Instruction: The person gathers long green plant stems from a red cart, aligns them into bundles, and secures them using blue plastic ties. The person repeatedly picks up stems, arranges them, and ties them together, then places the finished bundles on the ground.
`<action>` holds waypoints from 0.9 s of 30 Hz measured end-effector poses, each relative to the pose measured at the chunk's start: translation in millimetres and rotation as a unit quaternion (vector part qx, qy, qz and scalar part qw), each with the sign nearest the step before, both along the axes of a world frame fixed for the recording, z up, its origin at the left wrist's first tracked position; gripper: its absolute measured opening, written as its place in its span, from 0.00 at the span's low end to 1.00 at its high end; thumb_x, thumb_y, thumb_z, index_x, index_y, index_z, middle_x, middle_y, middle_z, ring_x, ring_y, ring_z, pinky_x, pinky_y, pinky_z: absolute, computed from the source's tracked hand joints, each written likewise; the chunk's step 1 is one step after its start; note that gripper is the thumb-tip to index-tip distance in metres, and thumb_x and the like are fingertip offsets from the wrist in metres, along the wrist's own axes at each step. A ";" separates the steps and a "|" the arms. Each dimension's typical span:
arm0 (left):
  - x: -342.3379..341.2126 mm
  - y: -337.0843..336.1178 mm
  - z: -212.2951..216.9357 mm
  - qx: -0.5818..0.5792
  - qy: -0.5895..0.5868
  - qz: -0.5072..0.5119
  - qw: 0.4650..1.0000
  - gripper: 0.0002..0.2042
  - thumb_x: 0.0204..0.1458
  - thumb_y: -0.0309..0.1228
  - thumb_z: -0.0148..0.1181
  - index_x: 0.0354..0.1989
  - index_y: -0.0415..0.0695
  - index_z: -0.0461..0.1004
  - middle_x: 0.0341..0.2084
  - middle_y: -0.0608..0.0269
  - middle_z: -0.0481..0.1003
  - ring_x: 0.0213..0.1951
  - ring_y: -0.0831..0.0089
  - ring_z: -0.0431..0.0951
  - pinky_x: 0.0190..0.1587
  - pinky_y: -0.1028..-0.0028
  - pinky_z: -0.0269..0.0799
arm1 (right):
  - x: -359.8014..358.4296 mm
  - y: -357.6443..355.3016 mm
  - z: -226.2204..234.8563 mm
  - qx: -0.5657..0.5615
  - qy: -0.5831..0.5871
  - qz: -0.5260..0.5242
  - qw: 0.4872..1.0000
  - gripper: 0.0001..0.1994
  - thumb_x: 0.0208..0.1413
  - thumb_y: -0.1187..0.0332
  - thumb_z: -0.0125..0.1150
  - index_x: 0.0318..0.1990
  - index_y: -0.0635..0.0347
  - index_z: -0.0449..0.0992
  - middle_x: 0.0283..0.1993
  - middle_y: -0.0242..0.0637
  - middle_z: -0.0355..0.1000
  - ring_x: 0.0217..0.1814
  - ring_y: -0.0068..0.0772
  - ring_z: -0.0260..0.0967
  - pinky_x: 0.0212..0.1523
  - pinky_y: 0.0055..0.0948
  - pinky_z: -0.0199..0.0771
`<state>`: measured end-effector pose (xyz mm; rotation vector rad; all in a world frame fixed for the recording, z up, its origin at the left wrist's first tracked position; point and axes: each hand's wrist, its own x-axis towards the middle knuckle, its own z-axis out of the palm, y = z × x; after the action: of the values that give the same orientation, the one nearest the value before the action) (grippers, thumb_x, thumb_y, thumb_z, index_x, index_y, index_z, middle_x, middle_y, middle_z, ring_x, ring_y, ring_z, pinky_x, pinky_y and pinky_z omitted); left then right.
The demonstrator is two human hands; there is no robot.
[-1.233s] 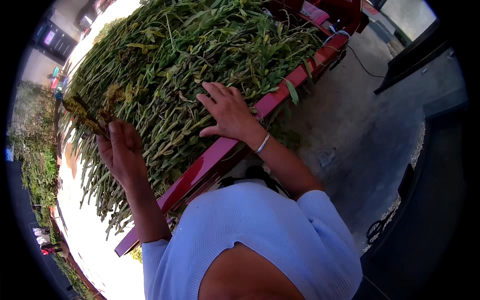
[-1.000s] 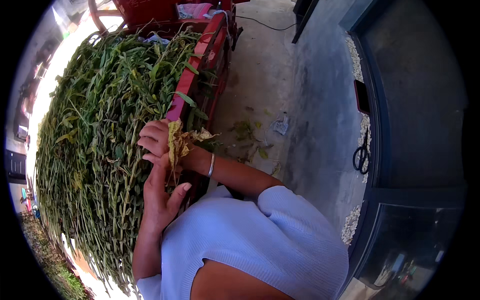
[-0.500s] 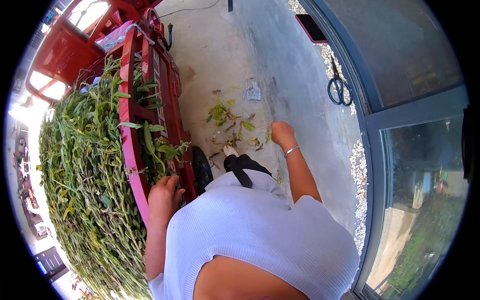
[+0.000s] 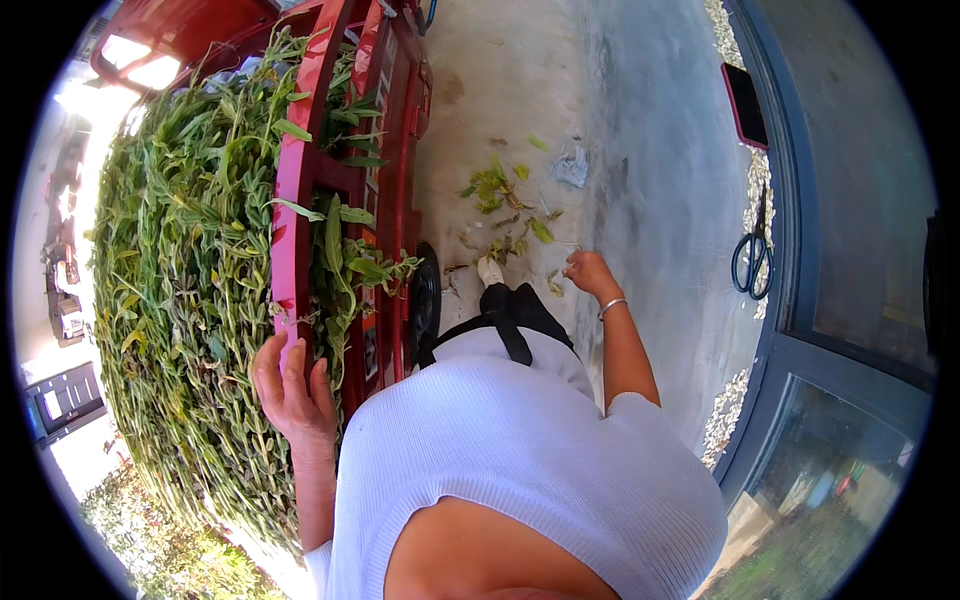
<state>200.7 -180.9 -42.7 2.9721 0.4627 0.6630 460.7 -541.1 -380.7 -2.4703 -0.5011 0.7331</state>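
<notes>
My left hand is at the red side rail of a cart, its fingers spread over the rail and the edge of the plants. Leafy green cut stems are heaped high in the cart, some poking out through the rail. My right hand, with a bangle on the wrist, hangs above the concrete floor with its fingers curled in. What it holds, if anything, is too small to make out. Scattered leaves lie on the floor just beyond it.
To the right, a phone and black-handled scissors lie beside a strip of white pebbles along a grey-framed glass door. A crumpled pale scrap is on the floor. The cart's black wheel stands near my feet.
My view has shifted, so the floor things sit farther right. My left hand has gone from resting on the rail to spread, lifted fingers. The right hand stays curled.
</notes>
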 end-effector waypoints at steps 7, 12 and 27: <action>-19.6 -15.6 -41.4 0.003 0.134 0.277 0.952 0.43 0.42 0.37 0.71 0.67 0.42 0.56 0.58 0.46 0.64 0.54 0.48 0.67 0.54 0.56 0.65 | 4.5 -8.1 -75.2 -0.017 0.336 -0.196 0.921 0.06 0.54 0.67 0.63 0.36 0.57 0.79 0.28 0.33 0.75 0.25 0.28 0.76 0.22 0.31 0.74; -23.3 -11.8 -44.2 -0.016 0.112 0.293 0.949 0.41 0.44 0.39 0.69 0.67 0.42 0.56 0.54 0.48 0.67 0.51 0.49 0.69 0.51 0.57 0.65 | -10.6 -34.7 -80.9 -0.024 0.338 -0.220 0.915 0.05 0.54 0.69 0.61 0.32 0.59 0.78 0.25 0.35 0.74 0.22 0.26 0.74 0.17 0.30 0.71; 12.6 -1.3 -38.5 -0.059 -0.012 0.314 0.948 0.23 0.54 0.41 0.63 0.50 0.36 0.72 0.41 0.49 0.74 0.42 0.51 0.75 0.43 0.58 0.72 | -32.0 -94.3 -112.8 -0.135 0.215 -0.002 0.967 0.07 0.49 0.71 0.56 0.24 0.60 0.80 0.23 0.47 0.75 0.21 0.42 0.74 0.25 0.38 0.75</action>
<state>213.3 -182.2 -81.1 2.6753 1.4178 0.6698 428.7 -635.4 -493.6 -2.4426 -0.2443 1.3721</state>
